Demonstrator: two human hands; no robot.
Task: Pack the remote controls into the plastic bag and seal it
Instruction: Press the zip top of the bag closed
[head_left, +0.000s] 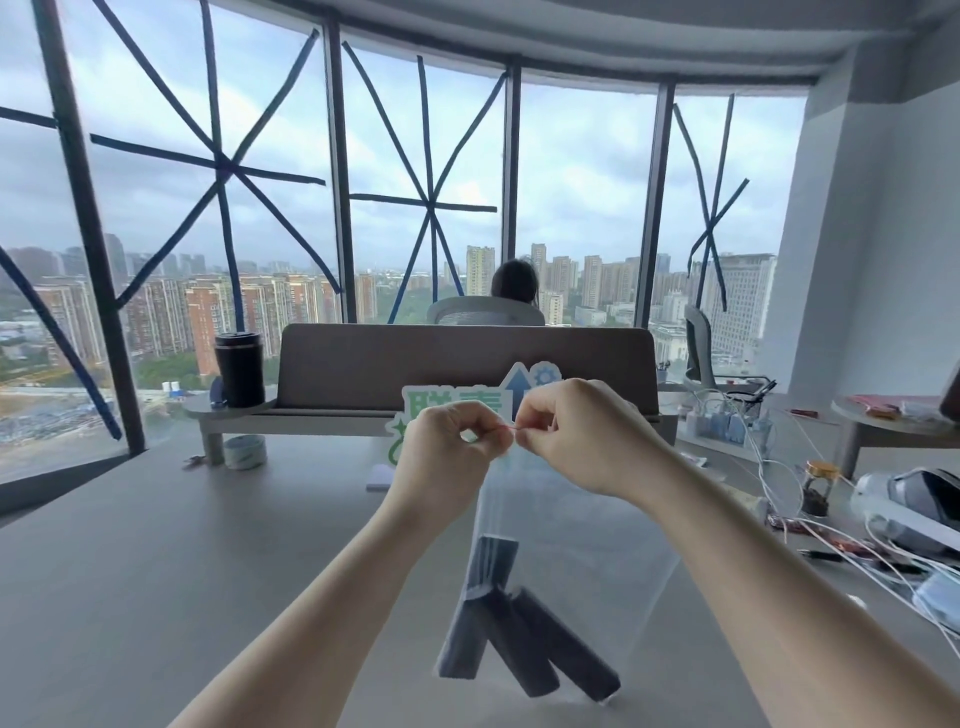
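Note:
A clear plastic bag (576, 525) hangs in the air above the grey table (156, 545). Three dark remote controls (524, 639) lie at the bag's bottom, leaning against each other. My left hand (447, 447) and my right hand (582, 431) pinch the bag's top edge side by side, fingertips nearly touching at the strip with a thin red line. Both hands are raised in front of a green and white sign (457, 402).
A black tumbler (240, 369) stands on a shelf at the left, a tape roll (244, 451) below it. White cables (779, 467), a small jar (818, 486), a headset (914, 499) and a pen crowd the right side. A person sits behind the desk divider (467, 358).

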